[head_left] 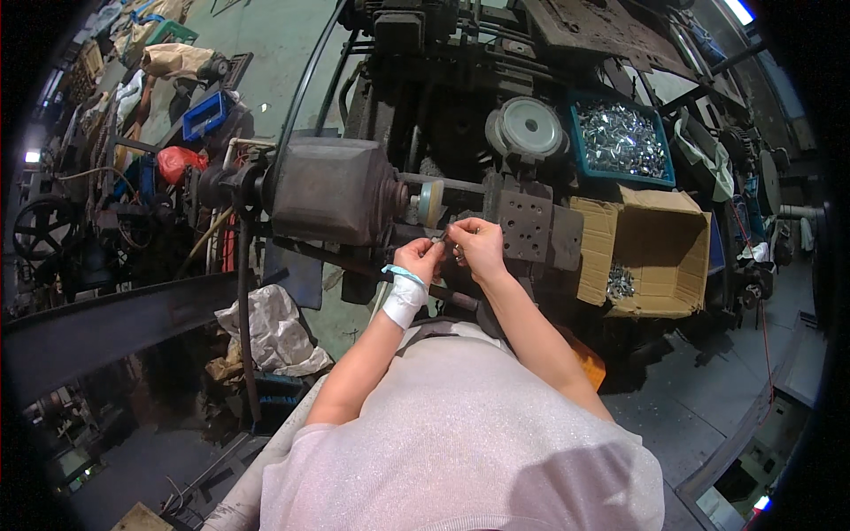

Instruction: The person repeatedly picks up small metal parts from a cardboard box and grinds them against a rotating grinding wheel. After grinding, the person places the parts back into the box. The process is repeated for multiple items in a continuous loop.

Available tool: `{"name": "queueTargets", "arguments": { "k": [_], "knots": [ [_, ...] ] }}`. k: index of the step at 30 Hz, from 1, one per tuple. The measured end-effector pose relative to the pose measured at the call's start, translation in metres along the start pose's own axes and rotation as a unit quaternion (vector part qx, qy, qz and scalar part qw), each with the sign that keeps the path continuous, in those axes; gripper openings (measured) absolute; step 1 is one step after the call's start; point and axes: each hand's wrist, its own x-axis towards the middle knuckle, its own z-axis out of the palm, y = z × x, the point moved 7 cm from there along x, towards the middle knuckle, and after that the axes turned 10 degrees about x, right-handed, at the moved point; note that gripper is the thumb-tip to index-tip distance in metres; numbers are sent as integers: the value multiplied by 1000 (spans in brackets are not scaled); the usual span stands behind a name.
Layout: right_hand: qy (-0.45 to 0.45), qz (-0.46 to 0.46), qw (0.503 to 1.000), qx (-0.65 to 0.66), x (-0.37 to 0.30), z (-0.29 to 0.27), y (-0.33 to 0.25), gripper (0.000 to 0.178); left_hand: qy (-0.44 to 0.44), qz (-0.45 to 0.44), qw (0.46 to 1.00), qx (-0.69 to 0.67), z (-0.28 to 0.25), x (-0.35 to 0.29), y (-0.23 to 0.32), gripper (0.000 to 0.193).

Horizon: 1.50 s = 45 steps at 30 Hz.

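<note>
Two narrow pinches: we see the left hand (pixel 418 257) and right hand (pixel 479 249) holding a small dark piece (pixel 440 237), kind unclear, just below the wheel (pixel 431 204). We judge this a positioning step; the next move calls for steady control, clear of the wheel.

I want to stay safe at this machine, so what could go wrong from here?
The bare left hand and right hand are close to the round wheel; if it turns, either might get scraped. The small part held in the fingers could slip. The white wrist wrap might snag.
</note>
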Motion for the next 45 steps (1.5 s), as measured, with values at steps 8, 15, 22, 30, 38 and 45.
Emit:
{"name": "queueTargets", "arguments": {
  "k": [8,15,22,30,38,45],
  "knots": [
    [1,-41,999,-32,19,5,1,8,21,-42,998,-40,2,12,-2,13],
    [5,-50,998,-23,23,5,2,10,17,-54,996,-66,3,16,-6,11],
    [-4,-57,998,-2,0,2,-11,11,-15,14,1000,-20,2,1,5,13],
    [-51,-82,994,56,-16,-4,-11,14,-153,-79,940,-294,12,-20,2,19],
    [-35,-44,998,32,-14,-4,-3,16,-147,-87,954,-245,12,-12,-6,15],
    [-21,-79,996,-20,-5,-1,-7,15,-124,-65,987,-85,4,-1,-1,16]
  ]
}}
